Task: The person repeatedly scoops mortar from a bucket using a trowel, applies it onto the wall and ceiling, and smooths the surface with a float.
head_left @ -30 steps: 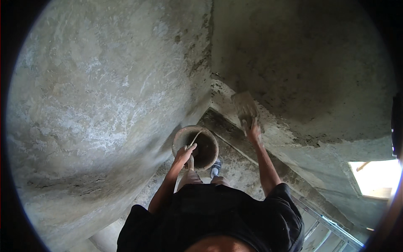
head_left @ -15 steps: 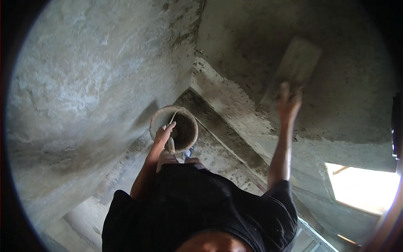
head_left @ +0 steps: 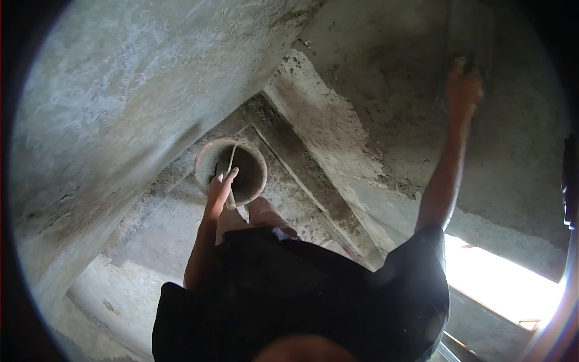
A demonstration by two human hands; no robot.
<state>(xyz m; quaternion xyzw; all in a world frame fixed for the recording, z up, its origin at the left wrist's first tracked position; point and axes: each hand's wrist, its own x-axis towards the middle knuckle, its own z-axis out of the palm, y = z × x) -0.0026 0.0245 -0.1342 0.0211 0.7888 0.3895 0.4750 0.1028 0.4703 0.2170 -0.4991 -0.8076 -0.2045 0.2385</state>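
My left hand [head_left: 221,187] is closed on the thin, pale handle [head_left: 232,158] of a round mortar bucket [head_left: 260,175]. This handle runs across the mouth from the far rim to my fingers. A short wooden tool handle [head_left: 231,201] leans over the near rim beside my hand; its other end is hidden inside. Up at the right, my right hand [head_left: 464,84] grips a flat rectangular plastering float [head_left: 470,30] against the dark wall. Motion smears the float, and its edges are hard to make out.
A rough plastered wall [head_left: 120,120] rises at the left and meets the darker right wall [head_left: 386,72] in a corner. Along the right wall's foot runs a ledge [head_left: 307,172]. Bright light enters through an opening [head_left: 500,280] at the lower right.
My right hand has swept the float up and to the right along the wall. The bucket and my left hand appear slightly further left as the view has shifted.
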